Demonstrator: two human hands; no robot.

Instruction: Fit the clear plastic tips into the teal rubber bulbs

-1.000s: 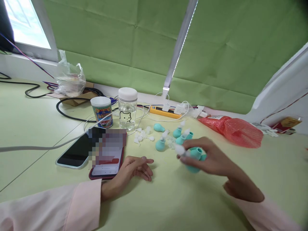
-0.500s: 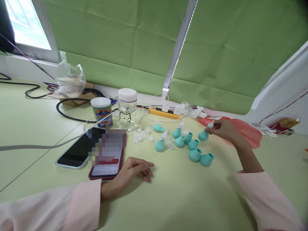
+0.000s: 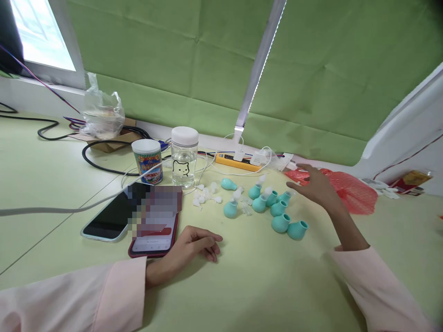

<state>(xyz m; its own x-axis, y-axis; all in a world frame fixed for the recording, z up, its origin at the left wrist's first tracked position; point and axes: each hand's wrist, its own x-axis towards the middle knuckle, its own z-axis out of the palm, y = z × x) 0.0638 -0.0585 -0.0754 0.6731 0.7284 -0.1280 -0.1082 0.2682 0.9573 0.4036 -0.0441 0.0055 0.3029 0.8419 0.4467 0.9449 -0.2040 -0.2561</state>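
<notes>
Several teal bulbs (image 3: pixel 280 223) stand in a loose group right of centre, some with clear tips in their necks and some with bare openings. One teal bulb (image 3: pixel 228 184) lies on its side behind them. Small translucent tips (image 3: pixel 206 192) are scattered to the left of the bulbs. My right hand (image 3: pixel 311 186) hovers just right of the group, thumb and fingers apart, holding nothing. Resting on the table beside the red-cased phone (image 3: pixel 152 240), my left hand (image 3: pixel 197 243) is empty, its fingers loosely curled and partly spread.
A dark-screened phone (image 3: pixel 107 216), a printed cup (image 3: pixel 149 166) and a lidded water bottle (image 3: pixel 184 161) stand at the left, with a white cable crossing them. Behind are a yellow power strip (image 3: pixel 237 163) and a red plastic bag (image 3: pixel 358 193).
My right hand has let go of the tipped bulb and opened. That bulb now stands further left among the others. My left hand has not moved.
</notes>
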